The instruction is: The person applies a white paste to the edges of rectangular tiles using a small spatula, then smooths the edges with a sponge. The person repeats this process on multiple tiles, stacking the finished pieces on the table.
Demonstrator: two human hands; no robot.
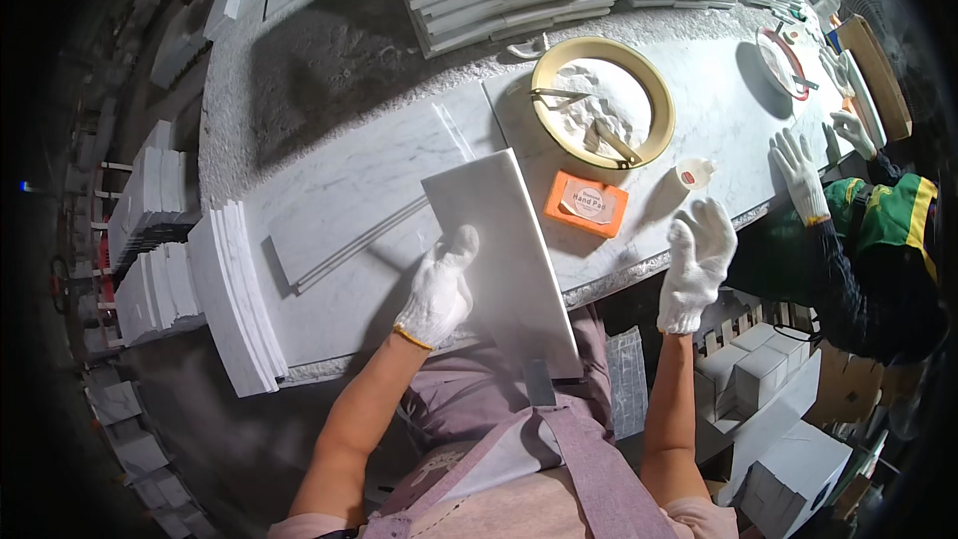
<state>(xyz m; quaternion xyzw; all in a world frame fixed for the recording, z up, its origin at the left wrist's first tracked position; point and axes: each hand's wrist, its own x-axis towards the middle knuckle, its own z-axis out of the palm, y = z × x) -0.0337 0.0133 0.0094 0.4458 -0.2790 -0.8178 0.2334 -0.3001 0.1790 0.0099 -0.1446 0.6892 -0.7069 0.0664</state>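
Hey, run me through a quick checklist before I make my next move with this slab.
1. Slab held: ok. Your gloved left hand has the white slab by its left side, thumb over the upper face.
2. Right hand free: ok. Your gloved right hand is open and holds nothing.
3. Slab wholly over the worktop: not ok. Its near end extends past the edge, above your lap.
4. Orange block on the worktop: ok. It lies between the yellow-rimmed bowl and the near edge.
5. Slab's underside sound: cannot tell. It faces away.
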